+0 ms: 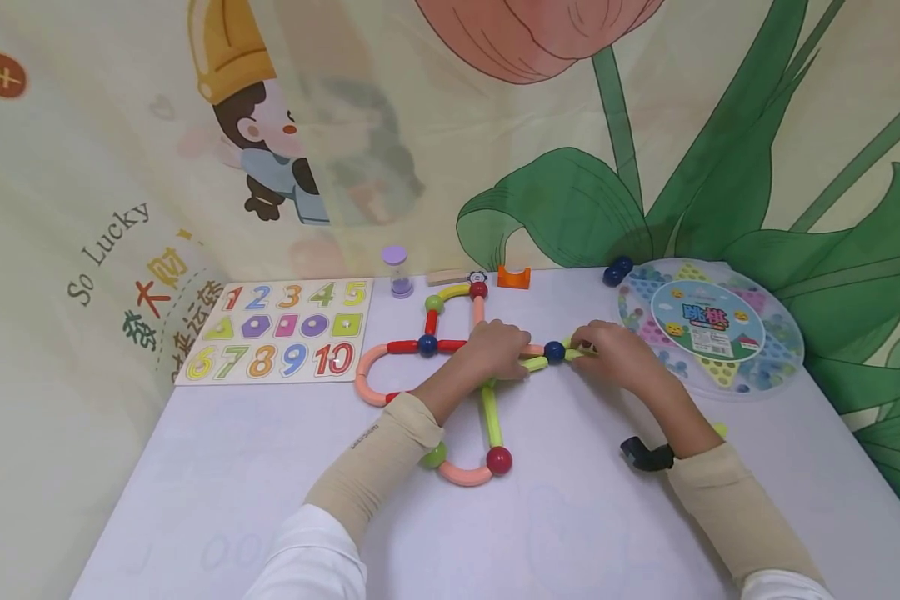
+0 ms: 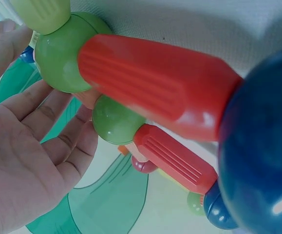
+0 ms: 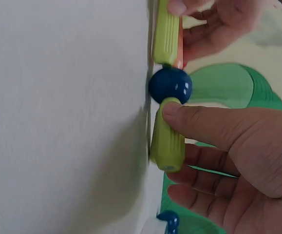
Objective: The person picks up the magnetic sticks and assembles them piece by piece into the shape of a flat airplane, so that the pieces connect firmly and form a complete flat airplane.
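A flat figure of magnetic rods and balls lies on the table. At its right end sits a dark blue ball (image 1: 554, 352), joined on its left to a yellow-green rod (image 1: 536, 364) and a salmon rod. My left hand (image 1: 501, 350) reaches over the figure and pinches that yellow-green rod, its thumb on the rod in the right wrist view. With thumb and fingers my right hand (image 1: 621, 357) pinches another yellow-green rod (image 3: 169, 141), whose end touches the blue ball. Green balls (image 2: 65, 56) and red rods (image 2: 158, 83) show close up beside my left palm.
A number board (image 1: 273, 331) lies at the left. Along the back stand a sand timer (image 1: 399, 273) and an orange piece (image 1: 513, 277), with blue balls (image 1: 617, 271) farther right. A round game box (image 1: 708, 325) lies at right; a black curved object (image 1: 647, 455) is near my right wrist.
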### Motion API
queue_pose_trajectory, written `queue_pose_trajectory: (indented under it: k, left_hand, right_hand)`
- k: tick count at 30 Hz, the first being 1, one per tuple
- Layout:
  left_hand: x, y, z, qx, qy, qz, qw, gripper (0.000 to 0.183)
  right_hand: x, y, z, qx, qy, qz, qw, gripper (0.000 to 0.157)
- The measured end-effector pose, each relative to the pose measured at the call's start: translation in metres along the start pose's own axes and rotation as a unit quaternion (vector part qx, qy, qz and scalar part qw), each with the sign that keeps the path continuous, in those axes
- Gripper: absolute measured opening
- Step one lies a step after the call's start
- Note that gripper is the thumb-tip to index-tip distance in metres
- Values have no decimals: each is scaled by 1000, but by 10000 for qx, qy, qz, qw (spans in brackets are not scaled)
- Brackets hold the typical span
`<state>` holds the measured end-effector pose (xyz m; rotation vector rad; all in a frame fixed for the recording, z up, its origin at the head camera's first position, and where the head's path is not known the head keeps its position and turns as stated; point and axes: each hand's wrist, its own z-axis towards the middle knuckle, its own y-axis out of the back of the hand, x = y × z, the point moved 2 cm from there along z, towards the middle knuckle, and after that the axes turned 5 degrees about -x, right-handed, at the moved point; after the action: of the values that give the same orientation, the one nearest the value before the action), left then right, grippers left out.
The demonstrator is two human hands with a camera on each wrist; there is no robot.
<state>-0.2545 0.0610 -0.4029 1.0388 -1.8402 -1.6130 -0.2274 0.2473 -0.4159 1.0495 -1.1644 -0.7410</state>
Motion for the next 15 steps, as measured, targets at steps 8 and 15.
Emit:
queue_pose_trajectory:
  k: [8,15]
  left_hand:
    - [-2,1,-2,101,16,-31,9999,48]
    - [-3,2,-2,46,-17,-17,10000,47]
  right_hand:
    - [-21,6,7,199,-165,416,9988,19]
    - [-59,36,49,-729,-874,277,9931,35]
